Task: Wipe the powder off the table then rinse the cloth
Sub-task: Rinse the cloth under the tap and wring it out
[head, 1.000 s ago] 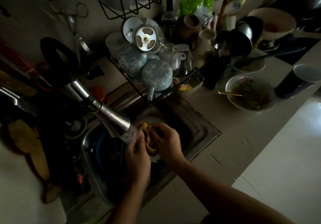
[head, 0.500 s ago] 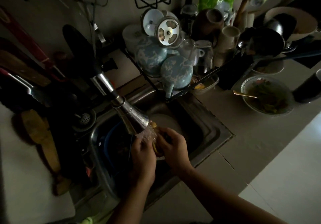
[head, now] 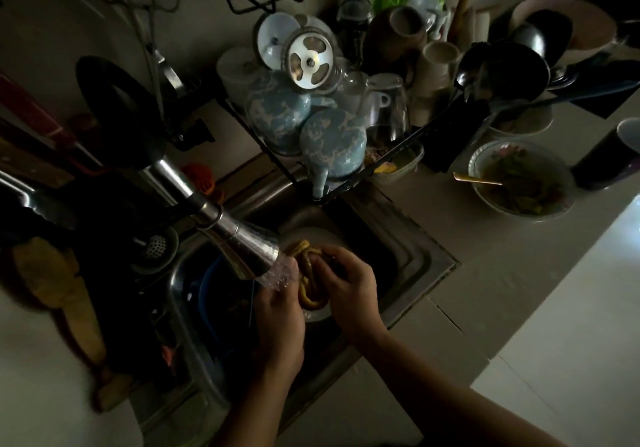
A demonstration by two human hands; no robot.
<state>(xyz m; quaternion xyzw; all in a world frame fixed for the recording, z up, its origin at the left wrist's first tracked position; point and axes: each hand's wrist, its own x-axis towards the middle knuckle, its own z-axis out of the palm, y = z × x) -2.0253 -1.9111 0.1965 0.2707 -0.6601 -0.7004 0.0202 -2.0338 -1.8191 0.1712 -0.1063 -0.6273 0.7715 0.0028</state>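
The yellow cloth (head: pixel 309 275), bunched into a twisted roll, sits over the sink (head: pixel 420 238), right at the spray from the faucet head (head: pixel 247 247). The right hand (head: pixel 349 285) curls its fingers round one side and the left hand (head: pixel 280 313) grips the other. A good rinse likely means kneading and opening the folds under the stream. Compared with half a second earlier, more cloth shows between the hands, which stay below the nozzle.

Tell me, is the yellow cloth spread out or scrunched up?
Scrunched up: the cloth sits bunched in twisted folds between the left hand and right hand.
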